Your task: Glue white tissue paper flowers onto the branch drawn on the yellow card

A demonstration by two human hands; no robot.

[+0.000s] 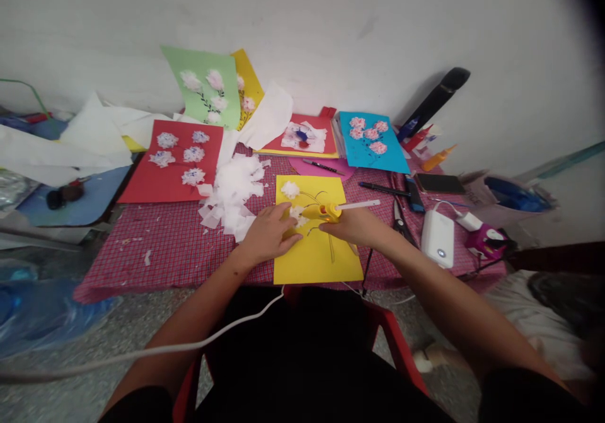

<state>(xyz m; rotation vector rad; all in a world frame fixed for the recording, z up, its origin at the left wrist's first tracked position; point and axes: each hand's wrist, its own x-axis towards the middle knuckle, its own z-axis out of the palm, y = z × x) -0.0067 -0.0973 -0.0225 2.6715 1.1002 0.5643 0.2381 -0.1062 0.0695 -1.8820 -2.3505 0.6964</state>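
Note:
A yellow sheet of card (302, 265) with drawn dark stems lies at the table's front edge. My right hand (352, 224) is closed around a yellow hot glue gun (326, 212), whose white glue stick (362, 205) sticks out at the back. The gun's tip points left at a small white paper flower (297, 214) on the card. My left hand (269, 231) rests at the card's left side, fingers apart, fingertips beside that flower. Higher on the card sits another white paper flower (290, 189). Left of the card is a pile of torn white tissue paper (236, 186).
Finished flower cards surround the work: red (137, 180), green (189, 57) and blue (350, 152). To the right lie scissors (401, 221), a phone (441, 184), a white power bank (437, 240) and a purple plug adapter (484, 240). A white cable (189, 346) crosses in front.

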